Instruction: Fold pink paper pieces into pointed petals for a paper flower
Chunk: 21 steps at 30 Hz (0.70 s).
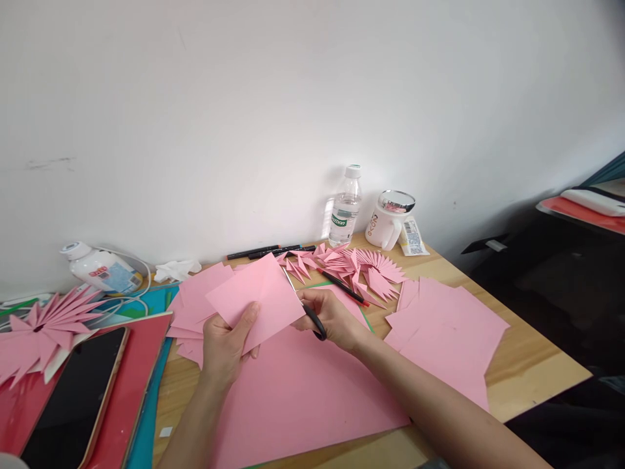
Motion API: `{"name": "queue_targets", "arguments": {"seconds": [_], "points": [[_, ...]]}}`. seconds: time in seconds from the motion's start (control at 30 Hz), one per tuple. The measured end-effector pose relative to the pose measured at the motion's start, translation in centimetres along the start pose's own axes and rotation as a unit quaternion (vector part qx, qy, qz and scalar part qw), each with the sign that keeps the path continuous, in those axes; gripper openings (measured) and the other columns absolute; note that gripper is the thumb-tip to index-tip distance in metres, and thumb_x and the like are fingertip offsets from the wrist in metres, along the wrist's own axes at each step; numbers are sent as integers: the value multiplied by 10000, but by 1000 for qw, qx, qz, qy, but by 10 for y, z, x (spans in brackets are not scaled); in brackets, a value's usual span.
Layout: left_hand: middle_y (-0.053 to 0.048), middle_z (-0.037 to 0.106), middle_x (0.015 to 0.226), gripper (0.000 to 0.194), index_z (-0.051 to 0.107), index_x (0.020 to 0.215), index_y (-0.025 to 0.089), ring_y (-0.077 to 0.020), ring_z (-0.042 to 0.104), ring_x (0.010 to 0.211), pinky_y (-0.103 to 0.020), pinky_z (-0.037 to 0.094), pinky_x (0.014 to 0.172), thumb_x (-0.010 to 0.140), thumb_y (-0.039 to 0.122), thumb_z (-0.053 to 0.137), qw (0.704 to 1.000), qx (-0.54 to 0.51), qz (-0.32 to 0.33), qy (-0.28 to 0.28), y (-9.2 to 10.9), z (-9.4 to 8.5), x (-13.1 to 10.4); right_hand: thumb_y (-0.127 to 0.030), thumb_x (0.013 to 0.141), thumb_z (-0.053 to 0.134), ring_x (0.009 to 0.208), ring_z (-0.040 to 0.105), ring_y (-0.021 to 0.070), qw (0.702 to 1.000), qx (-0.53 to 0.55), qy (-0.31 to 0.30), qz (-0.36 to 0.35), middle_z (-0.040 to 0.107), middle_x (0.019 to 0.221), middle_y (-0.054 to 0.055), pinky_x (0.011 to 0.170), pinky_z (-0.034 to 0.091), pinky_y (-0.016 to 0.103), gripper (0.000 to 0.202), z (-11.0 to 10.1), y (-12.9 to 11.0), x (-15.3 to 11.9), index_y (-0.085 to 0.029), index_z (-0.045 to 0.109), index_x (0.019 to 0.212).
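Note:
My left hand (229,339) grips a pink paper sheet (263,296), thumb on top and fingers beneath. My right hand (332,318) is closed around black-handled scissors (315,324), whose blades lie along the sheet's right edge. Whether the blades are apart I cannot tell. Below both hands lies a large pink sheet (312,404) on the wooden table (532,371). A pile of pink papers (188,319) sits left of the held sheet, and more pink sheets (449,332) lie to the right.
Folded pink paper pieces (375,267), a red-tipped black pen (346,290) and several black pens (258,252) lie behind my hands. A water bottle (345,208) and a white mug (388,221) stand by the wall. At left are a phone (78,397) and a tipped white bottle (102,268).

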<state>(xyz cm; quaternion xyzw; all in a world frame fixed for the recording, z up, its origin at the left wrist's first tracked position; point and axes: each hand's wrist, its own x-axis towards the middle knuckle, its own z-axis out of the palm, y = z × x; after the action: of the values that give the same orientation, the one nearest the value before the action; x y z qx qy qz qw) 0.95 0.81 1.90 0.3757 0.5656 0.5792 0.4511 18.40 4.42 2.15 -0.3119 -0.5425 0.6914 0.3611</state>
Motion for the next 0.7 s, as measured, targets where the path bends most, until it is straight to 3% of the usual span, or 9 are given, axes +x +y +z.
{"name": "queue_targets", "arguments": {"seconds": [0.33, 0.7], "points": [[53, 453, 328, 247, 525, 498, 141, -74, 364, 229, -186, 250, 221, 594, 263, 716, 1000, -6, -7, 3, 0, -1, -1, -273, 559, 694, 523, 390, 71, 1000, -16, 17, 7, 457, 553, -50, 463, 288, 190, 193, 2, -3, -1, -166, 538, 598], [53, 511, 407, 203, 536, 532, 137, -61, 375, 237, -175, 270, 209, 547, 209, 724, 999, -25, -18, 11, 3, 1, -2, -281, 589, 695, 512, 424, 60, 999, -33, 26, -1, 500, 615, -36, 491, 360, 199, 168, 4, -4, 0, -164, 649, 701]]}}
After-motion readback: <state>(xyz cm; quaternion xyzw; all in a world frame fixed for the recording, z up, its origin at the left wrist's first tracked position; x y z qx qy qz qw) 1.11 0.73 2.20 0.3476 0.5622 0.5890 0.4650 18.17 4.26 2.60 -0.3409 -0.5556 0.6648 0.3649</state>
